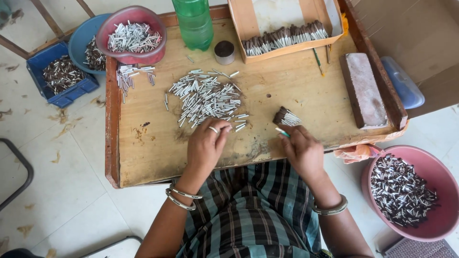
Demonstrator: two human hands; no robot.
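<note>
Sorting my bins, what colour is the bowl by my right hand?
Pink bowl, in the head view.

Left hand rests on the edge of a heap of small silver metal tubes on the wooden desk; right hand pinches a thin green-tipped stick beside a small bundle of dark-tipped tubes.

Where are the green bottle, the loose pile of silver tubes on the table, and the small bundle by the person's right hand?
green bottle (193,24), head view, on its body.
pile of silver tubes (206,99), head view, middle of the heap.
small bundle (286,117), head view, on its fanned tubes.
</note>
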